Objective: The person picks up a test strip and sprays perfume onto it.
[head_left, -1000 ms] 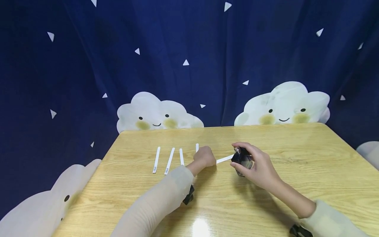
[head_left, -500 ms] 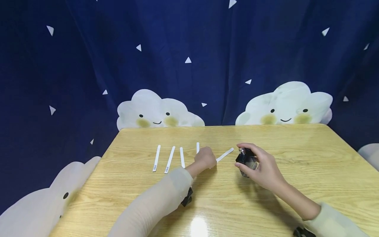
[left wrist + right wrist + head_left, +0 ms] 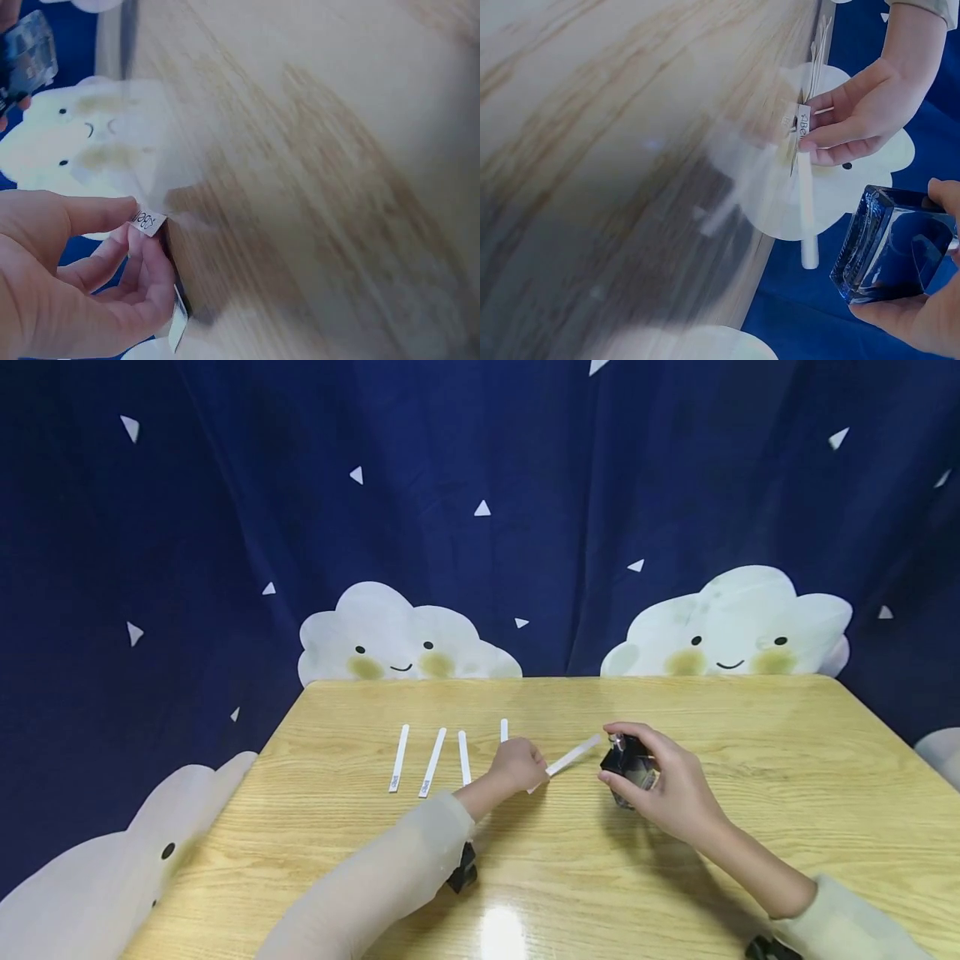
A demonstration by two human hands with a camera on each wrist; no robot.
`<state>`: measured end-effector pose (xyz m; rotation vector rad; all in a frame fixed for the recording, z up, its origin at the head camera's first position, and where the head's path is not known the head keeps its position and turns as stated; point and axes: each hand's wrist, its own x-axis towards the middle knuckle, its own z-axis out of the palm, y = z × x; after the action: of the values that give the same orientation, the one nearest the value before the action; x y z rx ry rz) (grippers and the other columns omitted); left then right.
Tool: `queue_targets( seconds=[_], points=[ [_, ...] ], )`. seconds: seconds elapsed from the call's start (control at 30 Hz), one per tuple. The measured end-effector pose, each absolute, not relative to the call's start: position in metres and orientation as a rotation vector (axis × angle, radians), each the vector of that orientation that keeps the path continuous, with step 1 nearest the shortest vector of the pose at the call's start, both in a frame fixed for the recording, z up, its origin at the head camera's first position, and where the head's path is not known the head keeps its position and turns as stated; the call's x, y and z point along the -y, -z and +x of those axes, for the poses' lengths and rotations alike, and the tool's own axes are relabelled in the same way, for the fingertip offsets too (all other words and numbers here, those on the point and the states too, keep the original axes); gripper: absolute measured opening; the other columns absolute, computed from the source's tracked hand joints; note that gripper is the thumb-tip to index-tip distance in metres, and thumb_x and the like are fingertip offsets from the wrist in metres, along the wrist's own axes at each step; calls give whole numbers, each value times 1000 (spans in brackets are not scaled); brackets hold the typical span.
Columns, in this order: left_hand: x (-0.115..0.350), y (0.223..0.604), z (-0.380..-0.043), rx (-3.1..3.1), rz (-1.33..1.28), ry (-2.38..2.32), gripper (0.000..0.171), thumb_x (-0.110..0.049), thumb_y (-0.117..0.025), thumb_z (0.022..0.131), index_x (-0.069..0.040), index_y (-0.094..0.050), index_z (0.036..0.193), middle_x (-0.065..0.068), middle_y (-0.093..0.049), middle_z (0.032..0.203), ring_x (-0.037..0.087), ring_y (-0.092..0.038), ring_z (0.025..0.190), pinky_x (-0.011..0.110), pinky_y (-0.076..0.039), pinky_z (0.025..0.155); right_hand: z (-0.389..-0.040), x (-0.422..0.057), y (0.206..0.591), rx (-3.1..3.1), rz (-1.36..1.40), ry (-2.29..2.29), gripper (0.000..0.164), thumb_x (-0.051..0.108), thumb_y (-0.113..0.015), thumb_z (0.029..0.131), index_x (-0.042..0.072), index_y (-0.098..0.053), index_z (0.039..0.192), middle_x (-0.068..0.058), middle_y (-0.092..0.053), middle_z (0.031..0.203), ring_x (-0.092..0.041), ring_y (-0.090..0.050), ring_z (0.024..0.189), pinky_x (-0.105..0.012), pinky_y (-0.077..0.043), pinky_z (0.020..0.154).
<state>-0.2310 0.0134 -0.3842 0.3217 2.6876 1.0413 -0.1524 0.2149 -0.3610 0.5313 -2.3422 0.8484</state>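
**Spraying a paper strip held at one end**

The left hand [image 3: 519,763] pinches a white paper strip [image 3: 572,755] by its printed end between thumb and forefinger; the remaining fingers curl loosely beneath. The strip's free end points toward the bottle and stands just above the table [image 3: 750,827].

The right hand [image 3: 663,781] wraps around a dark blue glass bottle [image 3: 628,760], fingers curled about its sides, one fingertip over the top. The bottle is lifted off the table and sits near the strip's free end, not touching it.

Procedure, as a judgement from this position:
- Keep the pinch at the printed end only, so the far end stays dry of skin contact.
- Aim the nozzle at the free end; its exact facing cannot be told here.
- Hold a small gap between nozzle and paper.
- Keep the spray away from the four strips [image 3: 432,762] lying on the table beside the left hand.
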Motion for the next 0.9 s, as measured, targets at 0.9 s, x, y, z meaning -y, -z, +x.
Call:
queue_targets(
  seconds=[0.9],
  points=[
    [13, 378, -221, -2230, 106, -1612, 13, 0, -72, 81, 6, -69, 92, 21, -74, 90, 21, -73, 74, 28, -61, 70, -158, -208, 361, 2355, 590, -816, 59, 12, -83, 73, 17, -59, 127, -1, -67, 120, -18, -62, 109, -6, -42, 89]
  ],
)
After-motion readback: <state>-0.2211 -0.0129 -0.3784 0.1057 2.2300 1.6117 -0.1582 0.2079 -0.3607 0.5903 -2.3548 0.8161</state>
